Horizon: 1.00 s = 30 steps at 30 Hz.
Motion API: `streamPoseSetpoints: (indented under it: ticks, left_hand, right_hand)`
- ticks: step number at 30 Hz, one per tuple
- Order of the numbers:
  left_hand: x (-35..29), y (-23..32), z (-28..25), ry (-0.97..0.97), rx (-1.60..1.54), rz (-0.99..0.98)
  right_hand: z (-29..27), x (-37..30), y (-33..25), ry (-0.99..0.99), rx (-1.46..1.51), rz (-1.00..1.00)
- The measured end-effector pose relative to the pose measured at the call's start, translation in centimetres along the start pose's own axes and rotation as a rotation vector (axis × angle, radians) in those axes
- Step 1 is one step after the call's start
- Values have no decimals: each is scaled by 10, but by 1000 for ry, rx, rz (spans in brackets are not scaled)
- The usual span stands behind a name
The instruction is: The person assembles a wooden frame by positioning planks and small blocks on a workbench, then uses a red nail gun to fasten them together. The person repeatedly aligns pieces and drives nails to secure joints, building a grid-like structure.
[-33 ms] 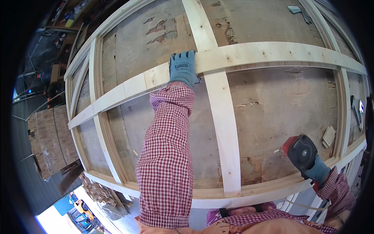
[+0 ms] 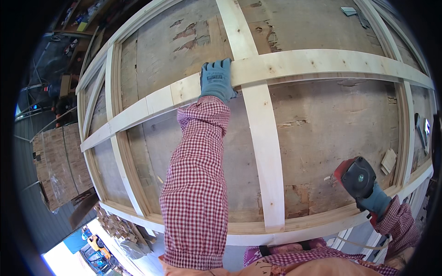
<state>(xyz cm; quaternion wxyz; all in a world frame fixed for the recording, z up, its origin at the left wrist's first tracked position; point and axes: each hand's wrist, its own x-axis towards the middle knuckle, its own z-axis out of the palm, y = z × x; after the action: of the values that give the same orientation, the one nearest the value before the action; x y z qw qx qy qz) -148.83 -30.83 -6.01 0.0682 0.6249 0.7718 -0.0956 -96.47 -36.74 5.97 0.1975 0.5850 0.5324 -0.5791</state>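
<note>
Blue-gloved L hand (image 2: 216, 83) is gripping the long, flat, pale wood crosspiece (image 2: 159, 100), fingers (image 2: 217, 64) curling over its far edge, just L of pale lengthwise wood strip (image 2: 266, 156). Blue-gloved R hand (image 2: 375, 201) is holding black-and-red handheld power tool (image 2: 359, 178) over worn brown plywood (image 2: 327, 133), fingertips hidden.

At one wooden frame (image 2: 268, 161) there are two gloved hands (image 2: 216, 80) (image 2: 375, 202), two checked sleeves (image 2: 195, 184) (image 2: 399, 223) and one handheld tool (image 2: 358, 178), with one orange vehicle (image 2: 98, 246) to the frame's left.
</note>
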Motion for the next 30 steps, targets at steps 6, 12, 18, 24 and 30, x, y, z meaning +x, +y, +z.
streamPoseSetpoints:
  ticks: [6,12,18,24,30]
  left_hand:
    - [-2,-2,0,12,-7,-1]
    - [0,2,1,-38,63,-22]
    - [14,15,15,98,53,22]
    - [1,13,18,118,28,30]
    - [3,12,13,177,4,30]
  right_hand:
    - [-4,6,-11,-21,107,103]
    - [1,-2,-23,9,104,101]
    - [0,2,-22,4,156,160]
    - [-2,4,-28,-19,213,211]
    - [1,4,-14,-4,165,109]
